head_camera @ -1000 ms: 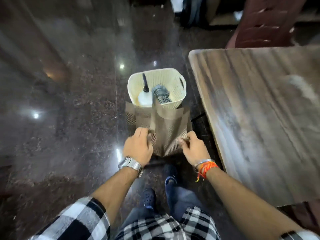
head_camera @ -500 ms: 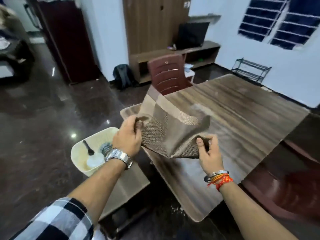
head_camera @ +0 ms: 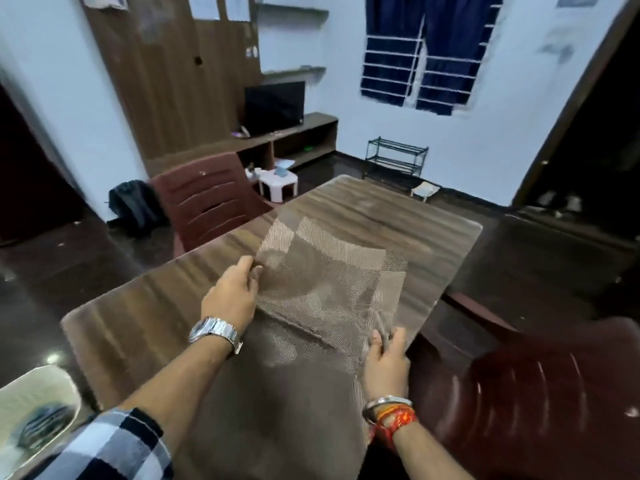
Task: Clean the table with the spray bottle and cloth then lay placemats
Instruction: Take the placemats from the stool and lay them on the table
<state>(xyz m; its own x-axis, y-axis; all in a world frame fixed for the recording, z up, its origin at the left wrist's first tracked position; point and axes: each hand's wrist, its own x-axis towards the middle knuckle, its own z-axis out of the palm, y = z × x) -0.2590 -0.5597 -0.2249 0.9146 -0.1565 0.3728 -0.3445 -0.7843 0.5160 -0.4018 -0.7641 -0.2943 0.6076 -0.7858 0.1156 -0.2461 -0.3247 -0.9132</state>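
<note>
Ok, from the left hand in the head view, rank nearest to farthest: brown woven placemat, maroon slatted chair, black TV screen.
1. Brown woven placemat, gripped by the left hand.
2. Maroon slatted chair, beyond the table's left side.
3. Black TV screen, on the far-wall shelf.

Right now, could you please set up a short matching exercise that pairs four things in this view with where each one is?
Things:
1. placemat
2. basket
3. television
4. metal rack

Places:
A. on the low wooden unit against the far wall
B. on the floor under the barred window
C. at the bottom left, beside the table
D. over the table, held by both hands

Pairs: 1-D, 2-C, 3-A, 4-B
</note>
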